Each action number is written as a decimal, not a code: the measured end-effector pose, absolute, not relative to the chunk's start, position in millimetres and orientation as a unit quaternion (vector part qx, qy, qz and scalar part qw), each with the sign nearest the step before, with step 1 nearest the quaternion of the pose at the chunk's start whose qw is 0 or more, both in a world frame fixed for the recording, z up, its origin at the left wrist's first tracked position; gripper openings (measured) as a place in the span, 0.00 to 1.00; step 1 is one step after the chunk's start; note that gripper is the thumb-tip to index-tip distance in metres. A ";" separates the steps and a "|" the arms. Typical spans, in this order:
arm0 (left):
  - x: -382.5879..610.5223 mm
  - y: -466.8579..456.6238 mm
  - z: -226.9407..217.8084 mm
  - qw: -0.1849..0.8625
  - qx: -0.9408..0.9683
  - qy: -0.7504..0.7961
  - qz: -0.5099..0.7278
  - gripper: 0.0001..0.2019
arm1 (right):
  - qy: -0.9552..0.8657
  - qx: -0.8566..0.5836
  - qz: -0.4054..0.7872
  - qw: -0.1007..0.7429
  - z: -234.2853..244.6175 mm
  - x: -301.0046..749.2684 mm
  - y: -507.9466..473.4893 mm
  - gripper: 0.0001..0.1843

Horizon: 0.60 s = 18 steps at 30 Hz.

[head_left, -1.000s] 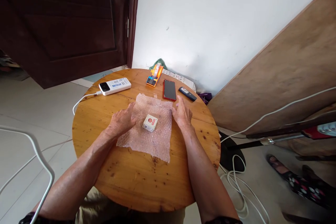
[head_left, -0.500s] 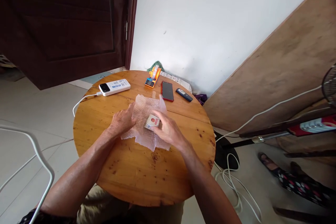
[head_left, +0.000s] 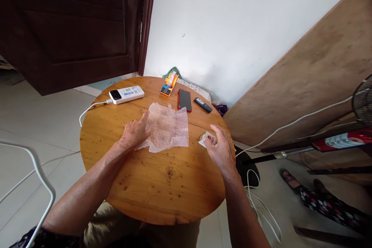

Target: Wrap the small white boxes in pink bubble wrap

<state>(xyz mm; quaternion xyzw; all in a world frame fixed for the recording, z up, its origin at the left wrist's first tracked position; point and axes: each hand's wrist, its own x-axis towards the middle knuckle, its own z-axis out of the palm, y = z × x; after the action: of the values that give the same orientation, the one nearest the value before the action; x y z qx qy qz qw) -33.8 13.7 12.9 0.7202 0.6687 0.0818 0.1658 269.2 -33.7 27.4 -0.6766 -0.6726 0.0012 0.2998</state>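
A sheet of bubble wrap point(head_left: 167, 128) lies in the middle of the round wooden table point(head_left: 162, 186). My left hand point(head_left: 135, 133) rests flat on the sheet's left edge with the fingers stretched out. My right hand point(head_left: 220, 148) is at the table's right side, its fingers closed round a small white box with a red mark point(head_left: 207, 138), which sits low over the tabletop; whether it touches the wood I cannot tell.
At the far side of the table lie a white power bank point(head_left: 126, 94) with its cable, an orange tape dispenser point(head_left: 169, 83), a red-cased phone point(head_left: 184, 100) and a small dark phone point(head_left: 203, 104). White cables point(head_left: 258, 201) trail on the floor at the right. Another person's foot point(head_left: 314, 197) is there.
My right hand took the small box off the bubble wrap and carried it to the table's right side. The sheet is now bare and a little crumpled. The left hand stayed put.
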 end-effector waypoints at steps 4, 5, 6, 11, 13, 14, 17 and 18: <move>-33.7 13.6 14.7 0.175 0.714 0.673 0.080 0.35 | -0.723 -0.596 0.086 0.339 46.1 232.0 -28.4 0.18; -33.2 13.7 14.9 0.173 0.714 0.674 0.078 0.35 | -0.732 -0.576 0.121 0.342 48.2 222.8 -24.7 0.17; -32.5 14.0 14.8 0.171 0.715 0.674 0.074 0.35 | -0.737 -0.560 0.157 0.345 49.3 214.2 -20.3 0.16; -28.1 14.9 11.5 0.154 0.726 0.668 0.050 0.35 | -0.770 -0.527 0.241 0.266 50.7 187.5 0.2 0.19; -27.4 14.7 10.4 0.147 0.729 0.666 0.055 0.34 | -0.796 -0.542 0.209 0.173 53.1 184.7 1.8 0.18; -27.4 14.5 10.1 0.147 0.730 0.665 0.058 0.34 | -0.802 -0.551 0.189 0.128 54.2 184.7 1.1 0.16; -28.3 14.1 10.7 0.154 0.730 0.663 0.063 0.34 | -0.802 -0.579 0.146 0.033 53.7 187.6 -4.3 0.13; -28.7 14.2 11.3 0.153 0.729 0.664 0.062 0.34 | -0.801 -0.583 0.138 0.012 52.0 188.8 -6.5 0.18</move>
<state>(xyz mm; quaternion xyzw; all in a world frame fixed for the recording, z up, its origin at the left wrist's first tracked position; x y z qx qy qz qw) -28.7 14.2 11.3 0.7291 0.6640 0.0625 0.1535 188.8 -6.5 52.0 -0.5826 -0.8008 0.1384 0.0122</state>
